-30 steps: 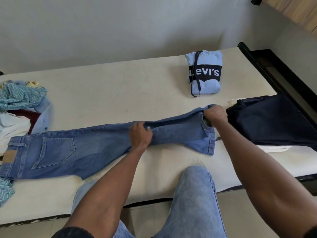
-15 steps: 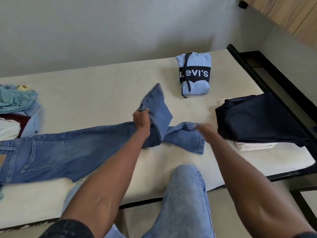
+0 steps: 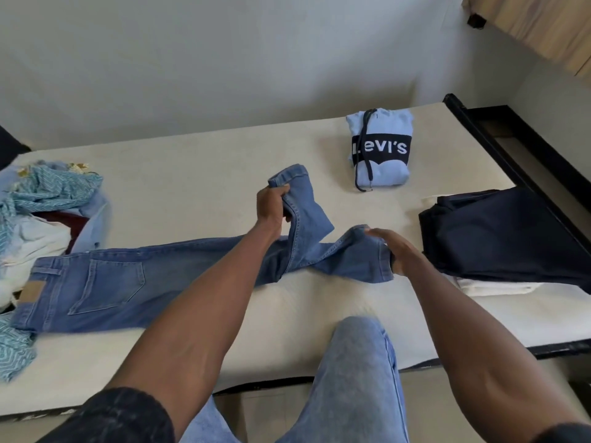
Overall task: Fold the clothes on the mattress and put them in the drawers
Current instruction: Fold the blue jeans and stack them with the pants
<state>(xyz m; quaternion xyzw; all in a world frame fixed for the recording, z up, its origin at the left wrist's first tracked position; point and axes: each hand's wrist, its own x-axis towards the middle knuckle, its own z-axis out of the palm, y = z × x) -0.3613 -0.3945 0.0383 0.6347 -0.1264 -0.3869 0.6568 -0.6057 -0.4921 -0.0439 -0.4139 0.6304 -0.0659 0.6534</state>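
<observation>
Lifted since a second ago, one leg of the blue jeans [image 3: 128, 282] is standing up off the mattress [image 3: 198, 174], its hem being gripped in the left hand [image 3: 271, 207]; the right hand [image 3: 391, 247] is pinching the other hem flat, beside folded dark trousers [image 3: 499, 235] and a Levi's hoodie [image 3: 380, 148]

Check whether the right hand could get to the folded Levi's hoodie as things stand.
Probably yes. The right hand rests on the jeans hem, and bare mattress lies between it and the Levi's hoodie; it would have to let go first.
</observation>
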